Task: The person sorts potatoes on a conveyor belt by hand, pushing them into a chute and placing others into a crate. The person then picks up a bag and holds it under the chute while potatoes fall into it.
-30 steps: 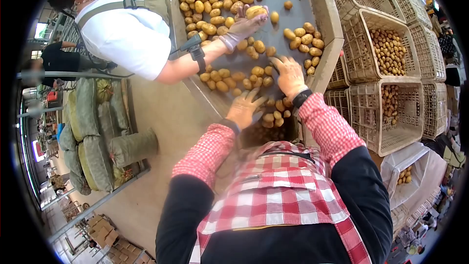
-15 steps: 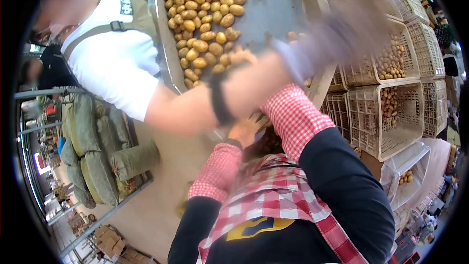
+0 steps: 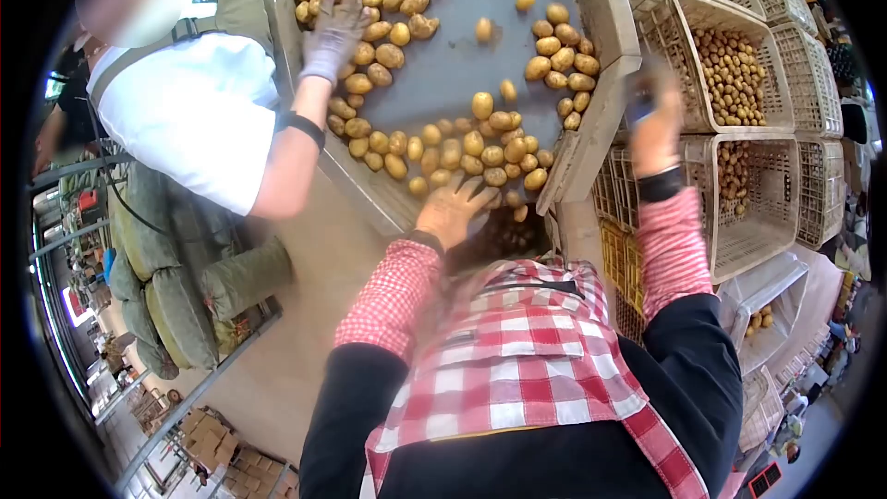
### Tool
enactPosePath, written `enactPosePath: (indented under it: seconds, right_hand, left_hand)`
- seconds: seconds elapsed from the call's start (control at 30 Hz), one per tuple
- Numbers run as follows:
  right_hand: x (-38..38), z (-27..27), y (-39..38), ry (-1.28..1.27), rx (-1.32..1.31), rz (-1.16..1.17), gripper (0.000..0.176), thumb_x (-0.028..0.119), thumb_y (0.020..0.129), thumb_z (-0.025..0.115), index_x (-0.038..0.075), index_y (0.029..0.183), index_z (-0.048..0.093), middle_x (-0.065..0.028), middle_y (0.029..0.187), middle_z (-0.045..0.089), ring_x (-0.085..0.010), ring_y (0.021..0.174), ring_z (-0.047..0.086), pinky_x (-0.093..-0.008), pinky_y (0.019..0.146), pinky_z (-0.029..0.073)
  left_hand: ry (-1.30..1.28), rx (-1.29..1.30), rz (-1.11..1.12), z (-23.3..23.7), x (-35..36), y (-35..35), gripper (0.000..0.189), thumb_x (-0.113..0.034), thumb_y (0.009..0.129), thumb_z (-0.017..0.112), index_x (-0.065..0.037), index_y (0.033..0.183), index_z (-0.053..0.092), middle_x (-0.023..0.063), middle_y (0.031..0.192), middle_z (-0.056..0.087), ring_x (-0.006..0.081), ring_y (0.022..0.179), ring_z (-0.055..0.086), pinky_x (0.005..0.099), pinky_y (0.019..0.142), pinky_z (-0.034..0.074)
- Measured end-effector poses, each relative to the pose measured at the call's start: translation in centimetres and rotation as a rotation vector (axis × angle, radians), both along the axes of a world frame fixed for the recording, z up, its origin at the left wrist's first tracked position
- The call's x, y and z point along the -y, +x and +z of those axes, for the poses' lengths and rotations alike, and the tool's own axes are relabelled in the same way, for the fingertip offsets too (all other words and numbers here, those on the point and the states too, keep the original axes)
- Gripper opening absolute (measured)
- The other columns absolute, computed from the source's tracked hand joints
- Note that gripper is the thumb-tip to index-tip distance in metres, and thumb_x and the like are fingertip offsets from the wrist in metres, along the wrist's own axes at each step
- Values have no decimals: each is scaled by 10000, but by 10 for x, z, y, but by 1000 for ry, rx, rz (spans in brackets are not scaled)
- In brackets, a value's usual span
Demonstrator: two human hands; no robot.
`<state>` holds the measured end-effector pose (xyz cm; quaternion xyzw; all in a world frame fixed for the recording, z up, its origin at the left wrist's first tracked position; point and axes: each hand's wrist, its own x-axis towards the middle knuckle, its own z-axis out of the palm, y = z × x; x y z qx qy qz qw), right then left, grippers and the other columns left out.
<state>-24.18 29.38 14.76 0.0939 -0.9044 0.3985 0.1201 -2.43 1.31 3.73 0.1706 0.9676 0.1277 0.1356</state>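
My left hand (image 3: 453,212), in an orange glove with dark fingertips, lies with fingers spread at the near edge of the sorting table (image 3: 443,60). Its fingertips reach the potatoes (image 3: 473,143) gathered at the table's near end. Below the fingers, more potatoes sit in the shadow of an opening, partly hidden. Off to the right, past the table's raised side wall (image 3: 605,37), my right hand (image 3: 656,134) is raised near the crates. Motion smears its fingers, and I cannot tell whether it holds anything.
A co-worker's gloved hand (image 3: 337,35) rests on potatoes at the table's left side. Stacked plastic crates (image 3: 753,212) stand on the right, some with potatoes in them. Full green sacks (image 3: 176,268) are piled on the left behind a metal rail (image 3: 199,388).
My right hand has swung from the table's near edge out to the right. The co-worker's arm has drawn back from across the table to the left. Several potatoes now lie bunched at the near end.
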Motion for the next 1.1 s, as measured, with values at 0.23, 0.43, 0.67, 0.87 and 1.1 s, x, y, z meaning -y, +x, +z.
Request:
enactPosePath:
  seconds: [0.23,0.43,0.67,0.87,1.1]
  right_hand:
    - [8,-2,-18,233,-95,271,497,-66,859,525,67,1321,656,-157,1197,711,-300,1134,667,-399,993,514]
    - [166,-67,78,555,167,828,473,95,919,593,158,1387,604,-102,1384,601,-291,1251,598,-394,1056,493]
    - [222,-96,87,792,304,583,318,150,921,643,167,1238,648,-125,1259,605,-350,1178,613,-465,866,594]
    - [176,-100,100,402,158,621,470,26,857,633,195,1296,633,-117,1288,604,-316,1166,598,-407,962,531]
    - [-30,39,-29,151,-266,-92,322,98,953,631,29,1267,644,-167,1079,704,-278,956,692,-376,846,580]
  left_hand:
    - [-8,5,21,-5,-1,3,524,-389,953,626,-246,1452,557,111,1426,562,365,1371,484,452,1071,503]
    - [-25,82,31,7,1,4,486,-325,956,609,-232,1431,579,96,1453,551,339,1367,481,430,1085,479]
    - [-140,219,-34,18,-1,2,395,-172,917,598,-117,1302,669,95,1359,625,266,1269,567,411,1066,477]
    - [86,86,-6,0,4,10,396,-285,946,617,-144,1316,646,64,1349,625,261,1229,590,411,1038,487]
    - [139,-20,-17,-9,6,7,417,-344,950,633,-160,1324,640,63,1309,647,257,1157,618,394,978,528]
